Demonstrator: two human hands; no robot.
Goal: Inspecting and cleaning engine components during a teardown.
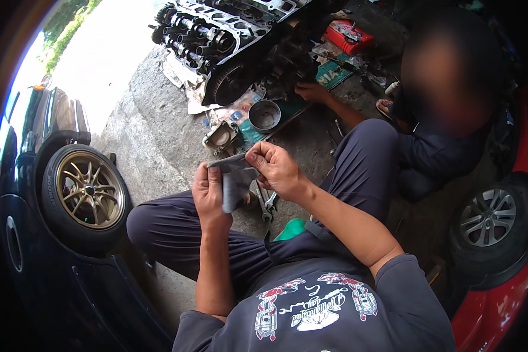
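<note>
Between my two hands I hold a thin, limp grey sheet point(236, 186), folded at its upper edge; whether it is cloth or sandpaper I cannot tell. My left hand point(208, 190) pinches its left side, the thumb lying over the front. At the upper right corner, my right hand point(278, 170) grips it between thumb and bent fingers. Below the right hand, a pair of steel wrenches point(270, 202) shows between my legs. Just beyond the hands, a round metal bowl point(264, 126) and a grimy metal part point(222, 139) rest on the ground.
A partly dismantled engine point(208, 44) stands ahead, exposed shafts on top. A co-worker's hand point(312, 92) reaches toward its dark side from the right. Behind is a red case point(349, 38). A dark car with a gold wheel point(88, 188) flanks my left, a red car point(487, 320) my right.
</note>
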